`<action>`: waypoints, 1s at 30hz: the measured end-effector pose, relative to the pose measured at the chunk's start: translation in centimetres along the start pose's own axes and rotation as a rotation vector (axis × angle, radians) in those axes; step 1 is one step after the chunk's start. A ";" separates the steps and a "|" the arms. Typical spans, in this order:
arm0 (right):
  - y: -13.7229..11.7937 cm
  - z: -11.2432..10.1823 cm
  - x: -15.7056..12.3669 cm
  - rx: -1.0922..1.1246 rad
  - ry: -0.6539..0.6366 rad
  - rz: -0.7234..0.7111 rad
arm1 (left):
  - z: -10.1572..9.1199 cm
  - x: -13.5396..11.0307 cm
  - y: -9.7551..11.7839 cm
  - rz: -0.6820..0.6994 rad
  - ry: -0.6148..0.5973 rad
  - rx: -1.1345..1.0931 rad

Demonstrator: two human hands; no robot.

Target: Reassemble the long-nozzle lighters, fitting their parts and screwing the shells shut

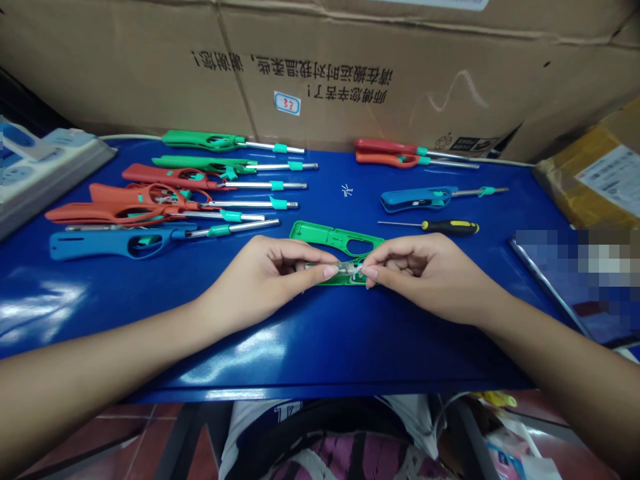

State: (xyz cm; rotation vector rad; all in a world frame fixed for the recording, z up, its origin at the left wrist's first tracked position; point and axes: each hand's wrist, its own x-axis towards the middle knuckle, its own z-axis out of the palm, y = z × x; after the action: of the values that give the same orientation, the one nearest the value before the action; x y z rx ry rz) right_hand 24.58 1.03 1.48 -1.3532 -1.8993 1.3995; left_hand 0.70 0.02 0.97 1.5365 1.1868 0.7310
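Observation:
Near the middle of the blue table, my left hand (270,270) pinches the left part of an opened green lighter half (333,280). Clear and metallic inner parts and a thin white wire show in it. My right hand (420,270) has thumb and forefinger closed at the right end of that half, by the white wire; exactly what they grip is too small to make out. Just behind both hands lies the other green shell half (337,237), its hollow inside facing up, with a trigger opening.
Several long-necked lighters (135,213) in green, red and blue lie at the left. Two red lighters (387,152), a blue lighter (420,199) and a screwdriver (450,227) lie at the right. Behind stands a large carton (320,40); a power strip (55,160) is far left.

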 end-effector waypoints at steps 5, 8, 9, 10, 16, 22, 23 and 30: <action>0.3 0.1 0.1 0.016 0.008 -0.005 | 0.1 0.0 -0.3 -0.014 -0.012 0.048; 0.3 0.0 0.2 0.003 -0.007 -0.005 | 0.0 0.0 -0.3 0.002 -0.022 0.068; 0.3 0.0 0.2 -0.011 -0.013 -0.008 | -0.1 0.1 -0.3 0.020 -0.026 0.080; 0.2 -0.1 0.2 -0.024 -0.013 -0.015 | -0.3 0.2 -0.2 0.046 -0.029 0.098; -0.1 -0.3 0.1 -0.031 0.074 -0.075 | -1.5 0.6 -0.1 0.202 -0.063 0.296; 0.3 -0.4 0.1 -0.314 0.137 -0.401 | -2.1 0.7 -0.7 0.278 -0.118 0.403; 0.5 -0.4 0.1 -0.363 0.133 -0.477 | -2.2 0.7 -0.8 0.286 -0.121 0.414; 0.9 -0.6 -0.2 -0.616 0.030 -0.683 | -2.4 0.7 -0.7 0.305 -0.142 0.443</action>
State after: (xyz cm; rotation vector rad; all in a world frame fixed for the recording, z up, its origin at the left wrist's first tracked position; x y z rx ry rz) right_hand 25.57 1.22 0.94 -0.7756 -2.5428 0.4751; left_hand -1.42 1.54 0.99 2.1350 1.0636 0.5619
